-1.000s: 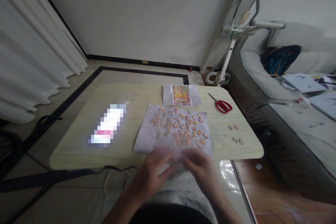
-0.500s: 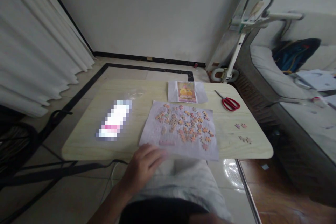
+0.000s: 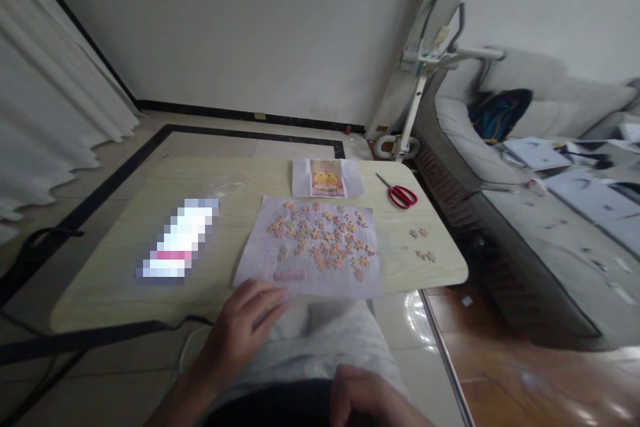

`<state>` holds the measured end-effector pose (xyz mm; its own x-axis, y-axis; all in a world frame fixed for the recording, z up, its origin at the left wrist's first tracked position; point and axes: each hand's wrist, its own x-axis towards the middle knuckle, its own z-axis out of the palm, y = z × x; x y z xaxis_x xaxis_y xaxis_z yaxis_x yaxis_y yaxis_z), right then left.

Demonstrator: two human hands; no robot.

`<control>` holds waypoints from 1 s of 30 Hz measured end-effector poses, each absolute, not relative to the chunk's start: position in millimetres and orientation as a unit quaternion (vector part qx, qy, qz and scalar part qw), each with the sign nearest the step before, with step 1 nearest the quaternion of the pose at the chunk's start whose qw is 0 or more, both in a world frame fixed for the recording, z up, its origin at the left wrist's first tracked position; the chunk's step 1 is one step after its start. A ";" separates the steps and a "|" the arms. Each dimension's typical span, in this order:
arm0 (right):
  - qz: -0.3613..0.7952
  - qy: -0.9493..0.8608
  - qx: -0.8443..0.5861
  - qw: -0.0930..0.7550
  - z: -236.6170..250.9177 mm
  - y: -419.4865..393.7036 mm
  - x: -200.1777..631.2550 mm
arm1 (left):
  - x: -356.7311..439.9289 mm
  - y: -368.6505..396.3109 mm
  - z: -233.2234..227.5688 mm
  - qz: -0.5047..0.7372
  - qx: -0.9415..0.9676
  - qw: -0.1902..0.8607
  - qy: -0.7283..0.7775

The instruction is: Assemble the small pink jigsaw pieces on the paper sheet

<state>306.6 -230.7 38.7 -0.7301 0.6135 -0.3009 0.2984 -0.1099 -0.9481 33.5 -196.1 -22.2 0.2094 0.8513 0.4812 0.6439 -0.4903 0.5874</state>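
A: Largest item?
B: Pale wood-grain counter [image 3: 234,227], carrying a whitish rectangular paper sheet [image 3: 325,287].
A: Hands?
B: Apart. Left hand [image 3: 244,321] at the sheet's near edge, right hand [image 3: 363,397] low over the lap [image 3: 320,340]; cannot tell either grip.
A: Smallest?
B: Orange-pink flower-shaped pieces [image 3: 329,237], scattered on the sheet.

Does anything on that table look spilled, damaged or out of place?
Nothing looks clearly damaged or spilled, but a few small pastel puzzle pieces lie on the pale wooden table, right of the whitish paper sheet, apart from the many orange and pink puzzle pieces on it. They look like strays, though perhaps left deliberately.
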 end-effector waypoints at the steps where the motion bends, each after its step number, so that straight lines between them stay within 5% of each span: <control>1: 0.655 -0.655 -0.356 0.121 38.0 -230.1 306.6 | 31.9 -195.3 -22.2 0.403 0.764 0.125 0.487; 8: 0.538 -0.655 -0.496 0.190 32.0 -213.6 305.3 | 17.1 -186.2 -24.2 0.420 0.730 0.065 0.535; 21: 0.322 -0.772 -0.482 0.262 4.9 -155.4 267.7 | 26.5 -171.4 -38.2 0.407 0.738 0.079 0.532; 30: 0.318 -0.749 -0.506 0.286 3.3 -158.5 285.5 | 18.8 -162.7 -49.1 0.451 0.716 0.051 0.531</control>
<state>285.5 -158.5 3.3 -0.3256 0.9396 0.1058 0.5759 0.2858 -0.7659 18.8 -162.7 -49.1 0.0303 0.8060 0.5911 0.7135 -0.4316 0.5519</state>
